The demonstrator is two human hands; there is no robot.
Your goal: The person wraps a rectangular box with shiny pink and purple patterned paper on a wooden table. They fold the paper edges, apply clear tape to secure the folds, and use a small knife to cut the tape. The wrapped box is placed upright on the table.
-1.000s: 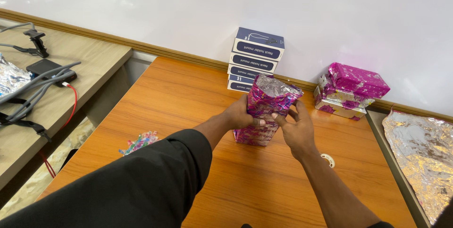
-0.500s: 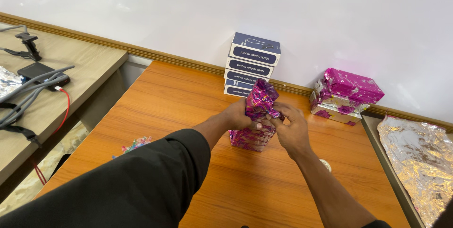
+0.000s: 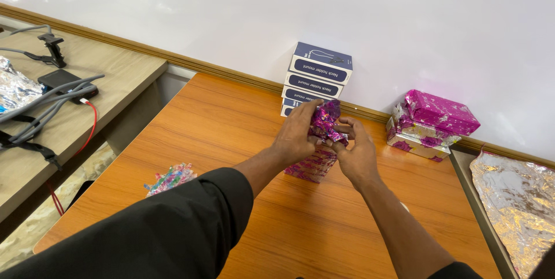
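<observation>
A box wrapped in shiny pink foil paper (image 3: 315, 165) stands upright on the orange wooden table (image 3: 231, 129). My left hand (image 3: 298, 134) grips its upper left side, fingers over the top. My right hand (image 3: 354, 151) presses the crumpled paper at the top from the right. Both hands pinch the loose top flap of wrap, which is folded down. The box's upper half is mostly hidden by my hands.
A stack of dark blue and white boxes (image 3: 317, 77) stands behind against the white wall. Wrapped pink parcels (image 3: 432, 123) lie at right, a silver foil sheet (image 3: 517, 209) farther right. Coloured scraps (image 3: 170, 178) lie at left. Cables and a black device (image 3: 52, 91) sit on the side table.
The open silver-lined top of the wrap has been folded and crumpled down. My left hand moved up over the top; my right hand closed in on the flap.
</observation>
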